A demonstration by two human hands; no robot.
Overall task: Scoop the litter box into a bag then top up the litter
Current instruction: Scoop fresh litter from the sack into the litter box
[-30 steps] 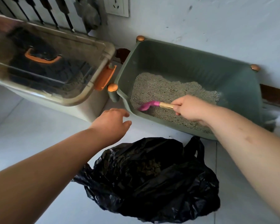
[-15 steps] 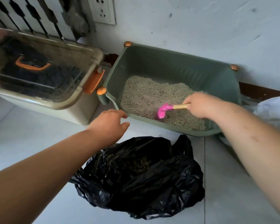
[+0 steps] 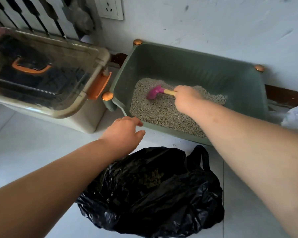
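Toward the left end of the litter box [image 3: 179,66], gripping the likely light, stiff scoop [image 3: 155,92] rightly at its wooden handle [image 3: 169,91] with right hand [image 3: 187,97], leaving left hand [image 3: 124,133] slack, empty.

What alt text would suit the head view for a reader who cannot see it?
A person's right hand holds a pink scoop on the grey litter in a green litter box. The left hand hovers open near the box's front rim, and a black bag lies on the floor.

Bare floor [image 3: 33,140] lies open between storage bin [image 3: 86,117] and bag [image 3: 162,194].
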